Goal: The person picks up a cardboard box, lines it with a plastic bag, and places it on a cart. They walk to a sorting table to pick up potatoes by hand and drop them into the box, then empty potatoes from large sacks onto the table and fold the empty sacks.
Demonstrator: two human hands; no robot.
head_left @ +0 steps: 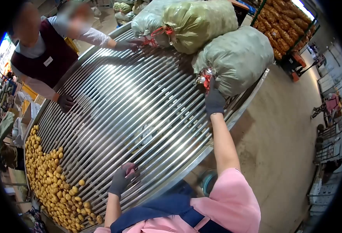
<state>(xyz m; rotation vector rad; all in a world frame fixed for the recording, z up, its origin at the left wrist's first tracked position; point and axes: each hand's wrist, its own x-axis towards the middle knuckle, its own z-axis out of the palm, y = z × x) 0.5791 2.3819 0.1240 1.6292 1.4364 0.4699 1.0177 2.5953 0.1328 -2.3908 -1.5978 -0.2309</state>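
Note:
My right hand, in a dark grey glove, reaches far forward and is closed at the tied neck of a bulging pale green sack. A red tie shows right at its fingers. The sack lies on its side on the metal roller table. Low over the near rollers is my left hand, also gloved, its fingers curled round a small reddish, rounded thing that I cannot make out.
Across the table a person in a dark vest has one gloved hand by the red-tied neck of another sack. A yellow-green sack lies alongside. Many potatoes cover the left end. Filled orange sacks stand beyond.

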